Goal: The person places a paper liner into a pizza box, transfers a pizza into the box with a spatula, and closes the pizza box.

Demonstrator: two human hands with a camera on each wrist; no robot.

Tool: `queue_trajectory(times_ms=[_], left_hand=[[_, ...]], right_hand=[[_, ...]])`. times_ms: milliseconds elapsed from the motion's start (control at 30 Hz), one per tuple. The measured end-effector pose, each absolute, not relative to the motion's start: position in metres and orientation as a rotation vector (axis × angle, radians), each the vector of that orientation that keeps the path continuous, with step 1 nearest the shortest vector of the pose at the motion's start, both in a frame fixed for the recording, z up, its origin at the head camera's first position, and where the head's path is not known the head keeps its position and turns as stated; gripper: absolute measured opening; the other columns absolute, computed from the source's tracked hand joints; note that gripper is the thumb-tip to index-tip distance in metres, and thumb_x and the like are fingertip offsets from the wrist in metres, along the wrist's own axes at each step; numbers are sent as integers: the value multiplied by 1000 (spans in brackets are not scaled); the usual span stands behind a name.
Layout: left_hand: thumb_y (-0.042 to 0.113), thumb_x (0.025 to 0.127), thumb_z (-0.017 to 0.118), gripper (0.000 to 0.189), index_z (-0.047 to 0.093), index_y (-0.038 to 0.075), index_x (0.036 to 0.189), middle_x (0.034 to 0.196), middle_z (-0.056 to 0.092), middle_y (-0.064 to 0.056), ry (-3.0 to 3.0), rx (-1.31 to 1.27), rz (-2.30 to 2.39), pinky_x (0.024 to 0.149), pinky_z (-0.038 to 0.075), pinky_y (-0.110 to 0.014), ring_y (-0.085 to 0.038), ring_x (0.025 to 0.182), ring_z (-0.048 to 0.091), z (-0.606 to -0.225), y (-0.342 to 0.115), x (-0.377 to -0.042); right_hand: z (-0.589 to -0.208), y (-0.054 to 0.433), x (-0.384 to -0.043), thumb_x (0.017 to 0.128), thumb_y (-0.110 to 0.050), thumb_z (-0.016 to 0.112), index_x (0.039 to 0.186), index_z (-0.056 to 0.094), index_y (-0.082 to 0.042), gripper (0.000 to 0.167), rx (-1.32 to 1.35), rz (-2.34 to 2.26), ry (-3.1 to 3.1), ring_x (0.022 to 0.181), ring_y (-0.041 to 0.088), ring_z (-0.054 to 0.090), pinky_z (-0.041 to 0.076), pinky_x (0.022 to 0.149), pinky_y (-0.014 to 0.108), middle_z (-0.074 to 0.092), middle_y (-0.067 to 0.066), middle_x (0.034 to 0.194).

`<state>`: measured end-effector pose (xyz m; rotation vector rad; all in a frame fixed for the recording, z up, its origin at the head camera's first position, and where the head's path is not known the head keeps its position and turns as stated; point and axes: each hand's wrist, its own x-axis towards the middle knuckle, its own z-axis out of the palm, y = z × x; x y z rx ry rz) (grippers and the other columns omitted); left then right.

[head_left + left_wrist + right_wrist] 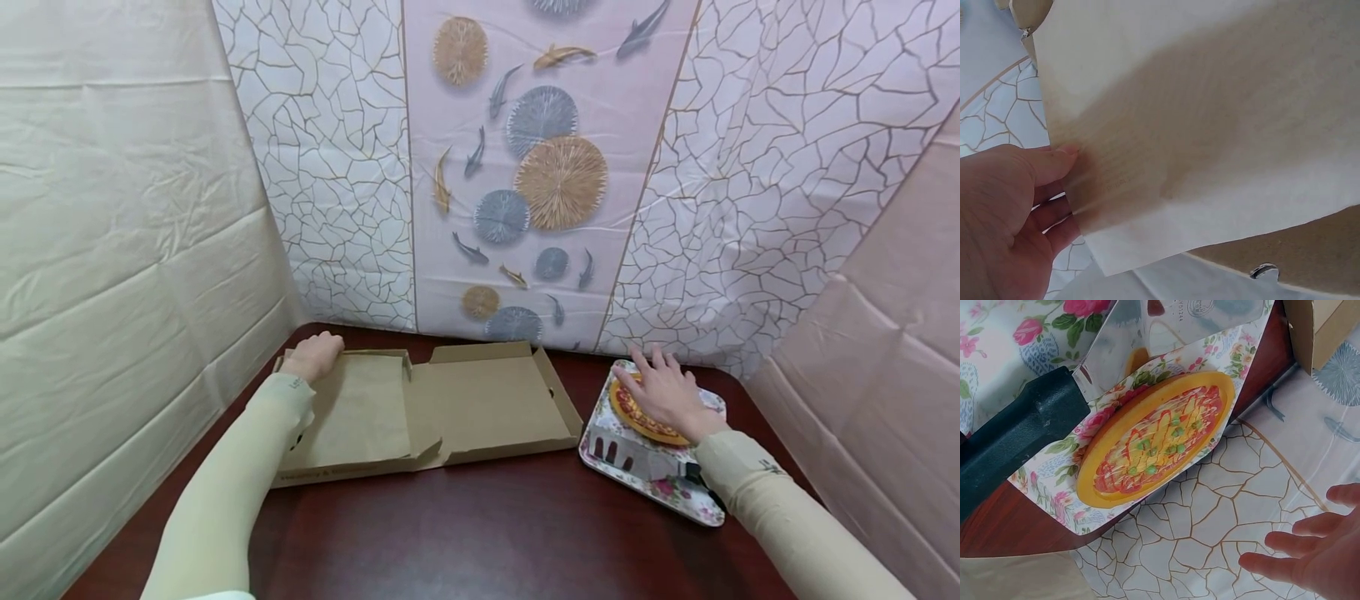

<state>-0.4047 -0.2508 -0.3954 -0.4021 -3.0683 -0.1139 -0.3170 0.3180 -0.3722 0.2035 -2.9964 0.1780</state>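
At the far left corner of an opened cardboard pizza box (337, 477), my left hand (313, 357) pinches the edge of a sheet of brown liner paper (1197, 125). The thumb lies on top of the paper and the fingers are behind it. My right hand (666, 396) is spread with fingers apart over a flowered tray (701, 507), holding nothing. On that tray lies a small pizza (1154, 440) with a yellow rim and red and green topping. A slotted spatula (637, 458) with a dark handle (1022, 431) rests beside the pizza, partly under my right forearm in the head view.
The box lid (487, 408) lies folded open to the right of the base, between it and the tray. The dark red table (450, 533) meets a patterned cloth wall (345, 208) at the back. Plain cloth sides stand left and right.
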Motion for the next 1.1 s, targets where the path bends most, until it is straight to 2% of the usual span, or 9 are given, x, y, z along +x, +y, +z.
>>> queue_trajectory(times_ms=[167, 267, 400, 567, 800, 1000, 1100], left_hand=[[-4, 89, 51, 17, 57, 5, 75, 86, 65, -17, -3030, -448, 14, 72, 48, -45, -30, 78, 59, -399, -250, -408], [-5, 88, 54, 16, 59, 5, 77, 89, 67, -17, -3019, -448, 53, 83, 48, -52, -33, 85, 62, -401, -252, -409], [-6, 87, 55, 14, 61, 4, 80, 88, 68, -17, -3009, -435, 61, 86, 47, -54, -33, 87, 62, -402, -254, -410], [-6, 88, 54, 14, 62, 3, 81, 83, 67, -15, -3009, -432, 39, 83, 47, -52, -30, 80, 60, -402, -255, -411], [-4, 90, 52, 14, 63, 2, 84, 85, 67, -16, -3018, -437, 28, 81, 47, -51, -31, 80, 60, -403, -255, -409], [-2, 91, 50, 15, 65, 1, 88, 82, 65, -15, -3031, -430, -55, 68, 47, -44, -27, 71, 55, -403, -254, -407], [-3, 90, 51, 15, 65, -1, 93, 85, 64, -17, -3054, -434, -100, 67, 49, -43, -28, 74, 57, -403, -253, -406]], right_hand=[[-374, 319, -318, 100, -60, 22, 154, 18, -4, 78, 221, 169, -2990, 138, 58, 16, 21, 102, 75, 11, 37, 154], [-374, 318, -319, 100, -58, 24, 154, 18, -5, 76, 227, 160, -2983, 138, 57, 17, 22, 102, 75, 12, 37, 154], [-374, 317, -319, 101, -56, 26, 154, 18, -5, 74, 235, 155, -2978, 138, 57, 17, 22, 102, 74, 13, 37, 154], [-374, 317, -319, 101, -57, 26, 153, 19, -4, 74, 232, 160, -2983, 139, 57, 16, 21, 103, 74, 12, 36, 154], [-374, 315, -319, 100, -58, 24, 153, 20, -4, 76, 226, 154, -2984, 139, 57, 16, 21, 104, 74, 12, 36, 154], [-372, 315, -317, 101, -56, 26, 153, 20, -4, 73, 220, 154, -2983, 138, 57, 17, 22, 103, 73, 13, 36, 154], [-372, 316, -317, 101, -55, 26, 153, 20, -4, 73, 224, 150, -2980, 138, 57, 18, 22, 103, 74, 13, 36, 154]])
